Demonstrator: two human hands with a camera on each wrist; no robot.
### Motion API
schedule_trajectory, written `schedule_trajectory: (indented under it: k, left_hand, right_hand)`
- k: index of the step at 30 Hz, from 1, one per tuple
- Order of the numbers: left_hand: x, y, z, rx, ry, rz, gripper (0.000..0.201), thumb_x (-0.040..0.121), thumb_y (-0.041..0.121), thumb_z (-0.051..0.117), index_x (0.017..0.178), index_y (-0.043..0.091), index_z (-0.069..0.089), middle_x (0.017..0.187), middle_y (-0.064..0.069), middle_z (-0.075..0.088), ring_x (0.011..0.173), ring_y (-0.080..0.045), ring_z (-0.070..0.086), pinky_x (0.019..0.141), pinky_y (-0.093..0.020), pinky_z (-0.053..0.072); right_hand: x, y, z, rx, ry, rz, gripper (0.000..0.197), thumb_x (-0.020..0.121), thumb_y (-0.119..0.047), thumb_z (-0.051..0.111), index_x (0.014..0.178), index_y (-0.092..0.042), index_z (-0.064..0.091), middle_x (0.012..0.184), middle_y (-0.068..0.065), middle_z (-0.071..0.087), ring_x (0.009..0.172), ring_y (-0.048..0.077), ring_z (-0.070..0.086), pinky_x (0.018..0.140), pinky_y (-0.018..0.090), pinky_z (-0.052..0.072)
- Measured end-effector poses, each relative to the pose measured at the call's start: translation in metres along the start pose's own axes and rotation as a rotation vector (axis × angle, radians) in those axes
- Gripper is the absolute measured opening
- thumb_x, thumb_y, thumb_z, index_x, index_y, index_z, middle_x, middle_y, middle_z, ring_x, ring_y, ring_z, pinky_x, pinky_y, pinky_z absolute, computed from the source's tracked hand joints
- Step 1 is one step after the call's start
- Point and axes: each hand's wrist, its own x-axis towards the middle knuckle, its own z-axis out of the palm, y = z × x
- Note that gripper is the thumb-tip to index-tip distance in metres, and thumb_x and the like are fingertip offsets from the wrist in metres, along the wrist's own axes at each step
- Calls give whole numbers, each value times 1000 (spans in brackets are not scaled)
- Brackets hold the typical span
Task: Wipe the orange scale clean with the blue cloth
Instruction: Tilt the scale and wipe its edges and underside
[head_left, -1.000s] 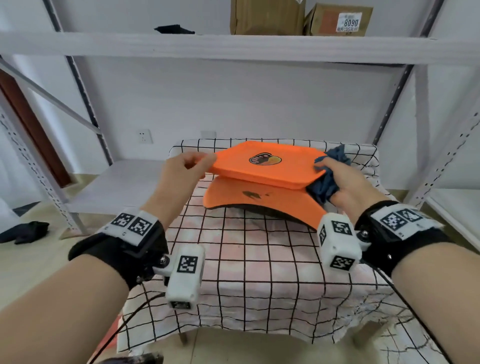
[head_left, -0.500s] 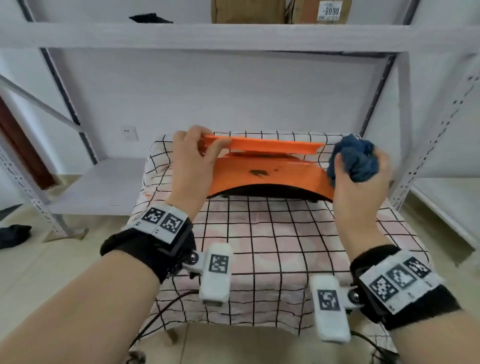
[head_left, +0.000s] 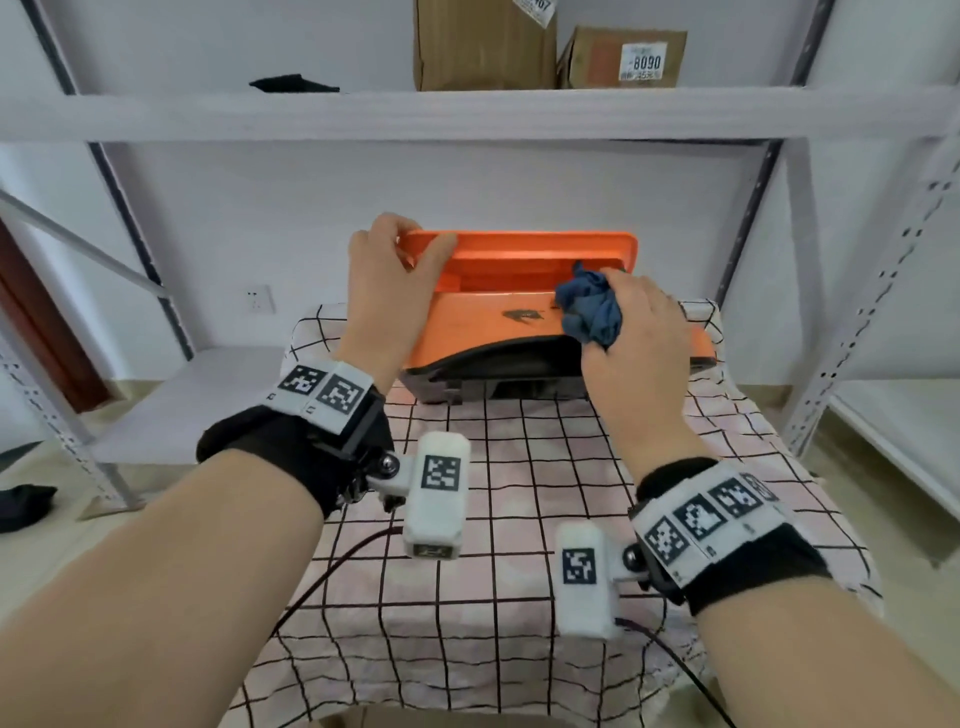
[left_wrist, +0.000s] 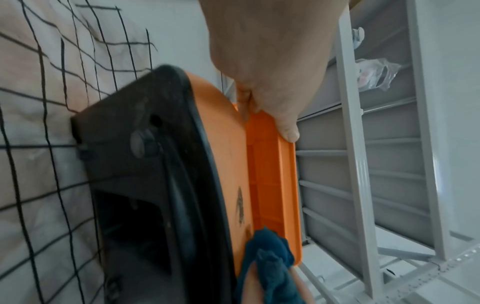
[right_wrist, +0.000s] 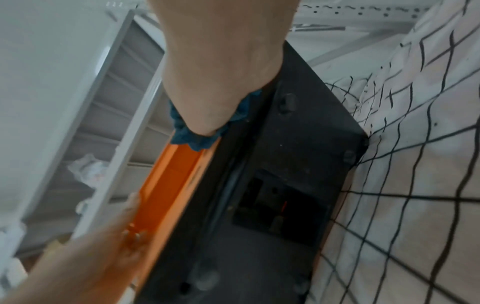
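We stand at a small bench (head_left: 519, 519) draped in a checked cloth, set against a white wall between grey metal shelves (head_left: 467, 111), with two cardboard boxes (head_left: 483, 44) on the shelf overhead. The orange scale (head_left: 483, 332) sits at the far end of the bench, tilted so that its black underside faces us. Our left hand (head_left: 387, 275) grips the left end of the scale's orange top plate (head_left: 524, 244), thumb on the front, fingers curled over the far edge, holding that plate raised above the body. Our right hand (head_left: 636, 332) is closed round the bunched blue cloth (head_left: 589, 306) and presses it against the right part of the orange body, just under the raised plate.

As for progress, we judge the wiping under way but not finished. A dark smudge (head_left: 524, 315) shows on the orange body just left of the cloth, and the left wrist view shows the same mark (left_wrist: 240, 205) beside the blue cloth (left_wrist: 267, 257). Whether the top face of the plate is clean we cannot tell, since it is turned away from us. What seems left is to carry the cloth leftward over the smudge, then along the inner side of the plate.
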Motion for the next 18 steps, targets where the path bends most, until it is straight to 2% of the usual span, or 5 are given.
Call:
schedule_trajectory:
  k: [3,7,11,13,18]
  left_hand:
    - [-18,-10,-10,-142,-85,-50,54,83,36,69,127,18,43,117,0,50,93,-5,52,82,-21,47]
    - [-59,-46,-15,-24,-267,-132,77,76,42,74,139,21,36,135,4,44,122,-13,45,103,-33,39]
    - [-74,-53,-5,9,-184,-109,38,83,30,69,117,20,56,101,10,61,93,-8,54,74,-14,41]
    - [-68,-53,-4,24,-166,-81,34,83,29,69,113,20,59,93,11,60,85,-8,53,66,-15,38]
    - [-60,-56,-5,1,-168,-78,46,82,29,70,124,21,54,100,11,59,93,-10,57,80,-21,44]
  right_hand:
    - [8,2,5,-16,9,2,56,72,-15,59,127,-10,52,121,9,58,109,28,52,98,41,39]
    - [17,0,9,-34,7,19,53,74,-12,60,127,-12,52,120,7,59,108,29,52,99,41,39]
    - [12,-1,8,-1,31,52,50,76,-14,60,125,-14,51,116,5,61,105,27,54,96,40,42]
    - [9,-1,4,100,65,79,43,76,-19,62,117,-14,52,107,3,62,98,24,57,89,43,47]
    - [-2,1,-6,129,217,140,32,72,-11,59,103,-8,54,98,2,53,93,24,52,81,36,44]
